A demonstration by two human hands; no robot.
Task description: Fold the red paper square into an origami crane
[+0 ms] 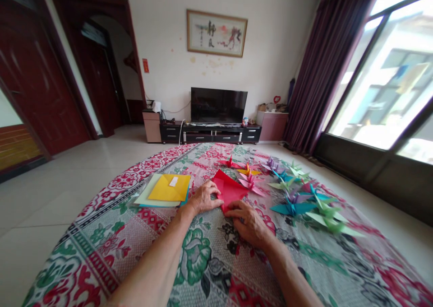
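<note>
On the tabletop [155, 234], a paper sheet [232, 189] lies in front of the person, the left hand [205, 197] at its left side, the right hand [250, 222] at its near corner. Over to its left sits a pile of papers [162, 192] with a slip [173, 181] on top. Paper cranes [293, 206] spread from just beyond the sheet round to its right. Past the tabletop, by the far wall, a television [219, 106] stands on a cabinet [199, 137], a figurine [245, 122] beside its right end. Above it hangs a framed picture [217, 33]. Doors [40, 72] stand off left; a curtain [321, 72] and window [375, 88] are off right.
</note>
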